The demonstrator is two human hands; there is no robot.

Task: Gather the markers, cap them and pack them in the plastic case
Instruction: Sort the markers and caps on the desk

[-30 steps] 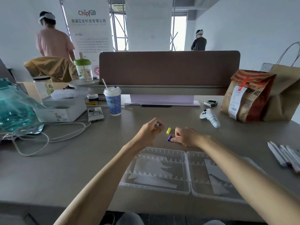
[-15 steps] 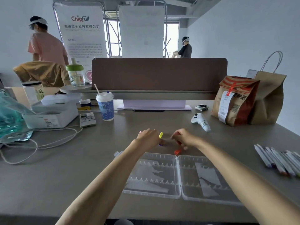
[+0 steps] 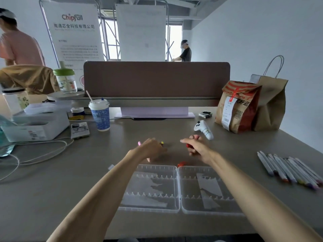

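Where the grey table (image 3: 52, 189) met its near edge, a clear plastic case (image 3: 150, 209) was laid open in two ribbed halves; just beyond its hinge a loose red cap (image 3: 182, 163) was left on the table; the left hand (image 3: 150, 149) was curled over a small pink piece (image 3: 139, 143), a yellow cap (image 3: 162, 143) being seen at its fingertips, though whether that one was gripped could not be told; the right hand (image 3: 195, 147) was closed around a second red cap (image 3: 189, 145); well to the right, white-barrelled markers (image 3: 288, 170) were spread in a row, coloured tips showing; farther off, a white game controller (image 3: 203, 130) and a blue-patterned paper cup (image 3: 100, 116) were set.
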